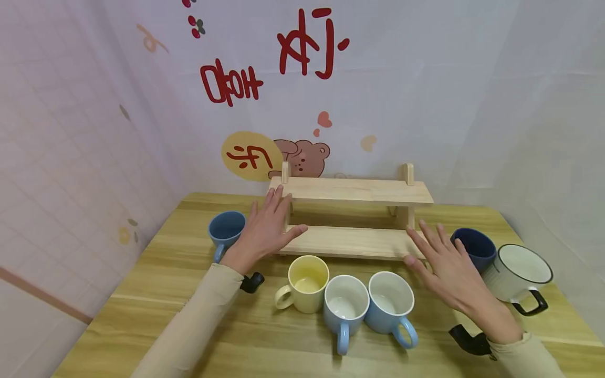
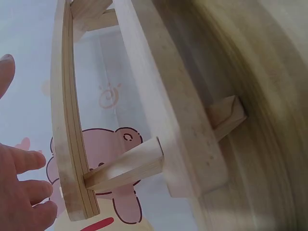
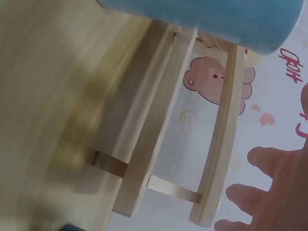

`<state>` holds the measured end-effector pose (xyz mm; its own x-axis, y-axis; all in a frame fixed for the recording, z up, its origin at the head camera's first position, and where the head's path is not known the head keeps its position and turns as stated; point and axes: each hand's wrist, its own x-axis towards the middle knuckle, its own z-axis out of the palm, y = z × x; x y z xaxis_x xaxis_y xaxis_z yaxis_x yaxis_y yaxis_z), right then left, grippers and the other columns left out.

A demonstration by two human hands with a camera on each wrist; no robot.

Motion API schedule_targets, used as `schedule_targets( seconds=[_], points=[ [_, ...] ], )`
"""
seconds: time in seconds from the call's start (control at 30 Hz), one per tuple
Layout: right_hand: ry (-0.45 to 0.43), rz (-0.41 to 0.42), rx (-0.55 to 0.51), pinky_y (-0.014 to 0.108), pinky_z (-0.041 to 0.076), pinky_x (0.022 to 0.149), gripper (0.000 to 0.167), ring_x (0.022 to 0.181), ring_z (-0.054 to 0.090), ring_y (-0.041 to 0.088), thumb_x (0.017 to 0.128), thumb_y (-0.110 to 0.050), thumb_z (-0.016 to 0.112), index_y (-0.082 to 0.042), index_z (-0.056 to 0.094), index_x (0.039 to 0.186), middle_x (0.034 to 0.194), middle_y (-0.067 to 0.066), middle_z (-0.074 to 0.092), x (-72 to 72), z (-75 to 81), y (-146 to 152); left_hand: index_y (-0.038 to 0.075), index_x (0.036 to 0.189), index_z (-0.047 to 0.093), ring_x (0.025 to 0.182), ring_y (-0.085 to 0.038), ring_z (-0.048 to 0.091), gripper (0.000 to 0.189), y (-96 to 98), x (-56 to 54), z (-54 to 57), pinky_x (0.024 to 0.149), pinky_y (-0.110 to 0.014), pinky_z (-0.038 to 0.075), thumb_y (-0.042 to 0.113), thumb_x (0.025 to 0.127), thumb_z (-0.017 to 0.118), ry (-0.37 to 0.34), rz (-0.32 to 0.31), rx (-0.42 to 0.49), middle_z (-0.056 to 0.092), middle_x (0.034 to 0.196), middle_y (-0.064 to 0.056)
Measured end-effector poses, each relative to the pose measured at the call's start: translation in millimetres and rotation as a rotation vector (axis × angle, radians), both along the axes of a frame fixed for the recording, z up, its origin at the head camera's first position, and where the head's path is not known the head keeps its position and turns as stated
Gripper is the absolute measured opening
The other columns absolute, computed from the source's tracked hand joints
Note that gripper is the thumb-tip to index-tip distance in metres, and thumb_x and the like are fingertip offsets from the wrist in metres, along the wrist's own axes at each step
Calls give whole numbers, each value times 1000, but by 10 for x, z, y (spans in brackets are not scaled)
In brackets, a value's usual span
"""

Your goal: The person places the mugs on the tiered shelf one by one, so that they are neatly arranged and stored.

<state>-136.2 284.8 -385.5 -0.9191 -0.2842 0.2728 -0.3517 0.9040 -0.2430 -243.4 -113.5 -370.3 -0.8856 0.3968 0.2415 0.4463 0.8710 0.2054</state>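
A two-tier wooden shelf [image 1: 352,190] stands at the back of the table. My left hand [image 1: 262,231], fingers spread and holding nothing, overlaps the shelf's left end in the head view. The right hand [image 1: 449,268] is likewise spread and empty, its fingertips by the right end of the lower board [image 1: 350,242]. Just beyond that hand is a navy mug [image 1: 474,248], partly hidden by it. A blue mug [image 1: 227,228] stands left of my left hand. In the right wrist view, a light blue mug [image 3: 216,19] fills the top, with the shelf [image 3: 159,120] behind it.
In front of the shelf stand a yellow mug [image 1: 308,283] and two white-and-light-blue mugs, one in the middle [image 1: 346,302] and one to its right [image 1: 391,299]. A white mug with a black handle [image 1: 524,268] is at the far right. A printed cloth [image 1: 425,105] hangs behind the table.
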Motion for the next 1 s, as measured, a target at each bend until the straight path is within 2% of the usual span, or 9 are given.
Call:
schedule_targets(
  seconds=[0.17,0.37,0.47,0.57,0.63,0.8,0.87,1.0],
  points=[
    [-27,33,-34,75,13,116,68,155,14,48,107,-42,54,-24,24,167,170,15,22,78,-23,51,5,163,31,159,-34,6,96,29,-120,53,123,-66,9,74,98,45,-12,5,-27,11,172,-17],
    [-47,83,-92,69,14,120,67,155,17,46,107,-34,57,-20,27,166,168,19,28,202,-43,71,3,163,26,159,-36,7,97,-1,-188,75,125,-61,12,72,99,46,-27,28,-14,9,172,-20],
    [-80,108,-146,64,15,123,65,155,17,43,107,-30,57,-18,30,165,169,16,26,272,-47,74,1,163,25,159,-35,6,97,-9,-216,78,126,-58,12,71,99,46,-46,26,6,8,172,-20],
    [-127,111,-190,63,20,121,63,156,18,39,107,-27,57,-21,32,164,170,9,25,337,-44,74,-1,163,23,159,-35,4,98,-20,-237,68,127,-55,12,71,100,45,-67,20,9,8,172,-20],
    [-149,104,-200,46,21,125,61,155,22,38,108,-28,57,-24,33,164,170,5,27,377,-43,75,-2,163,22,159,-35,3,98,-29,-246,59,127,-54,12,70,100,45,-76,18,3,8,172,-20],
    [-181,77,-175,45,41,111,56,145,41,40,109,-28,54,-28,37,162,166,6,35,478,-27,79,-3,163,22,159,-34,2,99,-41,-266,37,127,-52,10,71,101,43,-81,23,-15,11,172,-20],
    [-206,69,-173,56,48,98,52,141,47,38,110,-28,53,-27,41,160,164,7,40,514,-34,93,-3,162,22,159,-34,2,98,-35,-272,33,127,-52,10,70,101,44,-82,19,-12,12,171,-20],
    [-280,78,-246,38,54,96,42,135,54,28,111,-25,49,-20,53,153,153,5,54,555,-90,162,-3,162,23,159,-34,2,98,-26,-272,16,127,-52,11,69,101,46,-86,6,11,12,171,-20]
  ],
)
